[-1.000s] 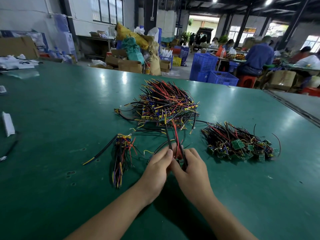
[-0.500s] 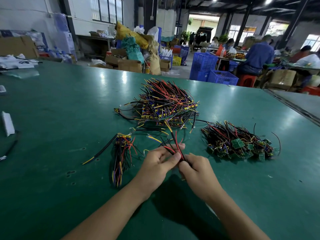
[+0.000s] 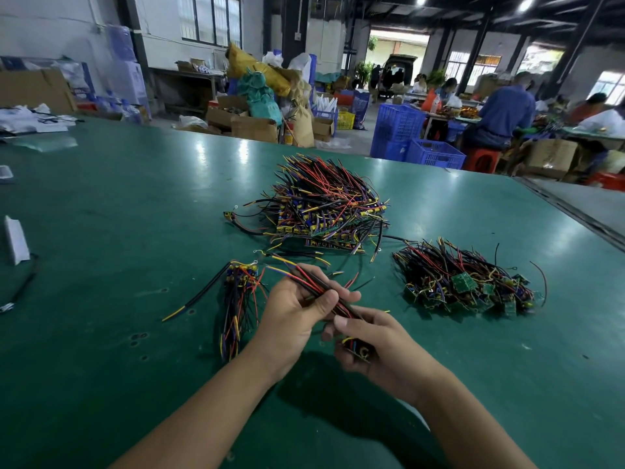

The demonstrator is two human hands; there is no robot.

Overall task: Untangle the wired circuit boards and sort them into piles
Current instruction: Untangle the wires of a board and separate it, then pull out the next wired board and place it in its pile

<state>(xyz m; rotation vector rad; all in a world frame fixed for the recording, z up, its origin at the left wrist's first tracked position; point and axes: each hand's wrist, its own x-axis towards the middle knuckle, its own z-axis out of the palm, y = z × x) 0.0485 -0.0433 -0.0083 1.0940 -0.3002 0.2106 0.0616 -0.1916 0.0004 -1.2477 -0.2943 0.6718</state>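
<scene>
We hold 1 wired circuit board [image 3: 357, 351] just above the green table [image 3: 135, 204]: our right hand [image 3: 382, 346] curls around its board end, and our left hand [image 3: 291, 319] pinches its red and black wires [image 3: 313, 285] between thumb and fingers. 3 piles lie around it: the big tangle [image 3: 324, 208] beyond, the green-board pile [image 3: 466, 282] at right, and the small bundle [image 3: 238, 299] at left.

— What lies past the green bench [image 3: 101, 231]?
— Blue crates [image 3: 436, 154] on the floor, and cardboard boxes [image 3: 253, 128] under a yellow sack [image 3: 257, 71].
— And on the right?
— A person in a blue shirt [image 3: 504, 113], seated, with a red stool [image 3: 482, 159] beside the crates.
</scene>
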